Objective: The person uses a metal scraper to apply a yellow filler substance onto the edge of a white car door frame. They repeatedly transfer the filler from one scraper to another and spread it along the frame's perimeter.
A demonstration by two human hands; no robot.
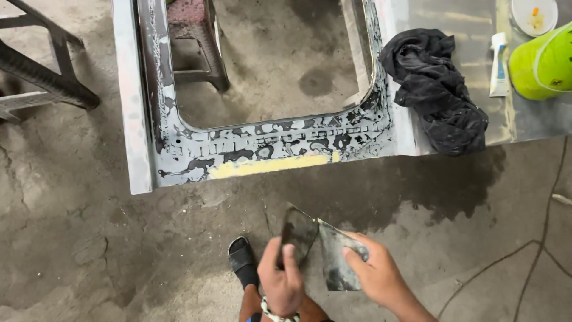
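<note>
My left hand [281,280] grips a dark, thin scraper blade [300,232] at the bottom centre of the head view. Just to its right, my right hand [373,269] holds a second flat metal blade [335,260] smeared with grey paste. The two blades meet edge to edge in front of me. Beyond them lies a grey sanded car panel [262,146] with a large window opening, dark patches and a yellow filler strip [268,165] along its near edge.
A black rag [438,89] lies on the panel's right part, with a white tube [499,62], a lime-green can [543,62] and a white lid [534,16] beyond. A plastic stool [196,42] shows through the opening. Metal stand [42,71] at left. My sandalled foot [243,260] rests on cracked concrete.
</note>
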